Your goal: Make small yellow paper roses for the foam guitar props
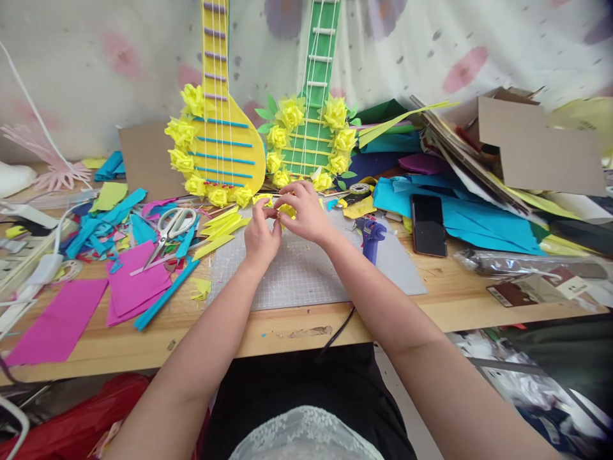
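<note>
My left hand (pixel 263 231) and my right hand (pixel 301 212) meet above the grey cutting mat (pixel 306 275). Both have their fingers pinched on a small yellow paper flower (pixel 287 210), mostly hidden behind the fingers. Left of my hands lies a fan of yellow paper strips (pixel 223 229). A blue glue gun (pixel 370 236) rests on the mat to the right. Behind my hands stand a yellow paper guitar (pixel 232 144) and a green one (pixel 309 137), both edged with yellow paper flowers and strung with white strings.
White-handled scissors (pixel 175 225) lie among blue and pink scraps. Magenta sheets (pixel 136 278) are at the left. A black phone (pixel 429 225) lies on blue paper (pixel 488 220) at the right, with stacked cardboard (pixel 541 144) behind. A cable (pixel 338 333) hangs over the table's front edge.
</note>
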